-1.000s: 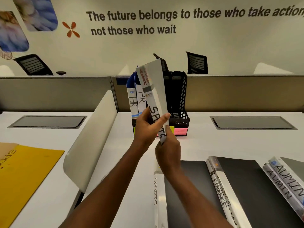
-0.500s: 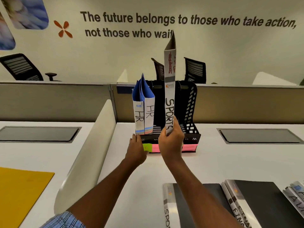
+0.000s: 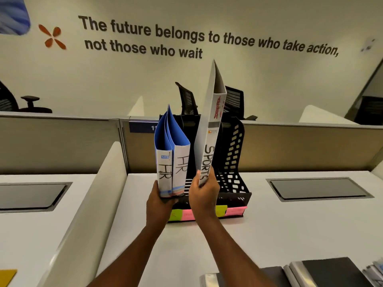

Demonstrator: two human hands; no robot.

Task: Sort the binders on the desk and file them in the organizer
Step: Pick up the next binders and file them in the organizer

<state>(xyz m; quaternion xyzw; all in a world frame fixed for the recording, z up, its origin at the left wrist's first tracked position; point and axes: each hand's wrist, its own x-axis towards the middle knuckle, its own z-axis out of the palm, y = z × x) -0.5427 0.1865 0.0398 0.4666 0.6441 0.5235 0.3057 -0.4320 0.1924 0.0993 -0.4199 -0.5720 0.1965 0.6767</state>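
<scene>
A white desk [image 3: 290, 235] is stretching across the view, with a beige partition [image 3: 300, 146] running along its far edge. A black organizer [image 3: 232, 162] is standing on the desk against that partition. The white SPORTS binder [image 3: 209, 141] is rising almost upright over the slot just right of the two blue HR binders [image 3: 172, 162], which are standing in the organizer's leftmost slot; whether its lower end is seated is hidden by the fingers. More binders [image 3: 323, 270] are lying flat at the desk's near right edge. The right hand [image 3: 204, 195] is grasping the SPORTS binder's lower end, thumb lying on its left face. The left hand [image 3: 159, 204] is clasping the organizer's front left corner, just under the HR binders. Green and pink sticky notes [image 3: 234, 211] are lining the organizer's front lip.
</scene>
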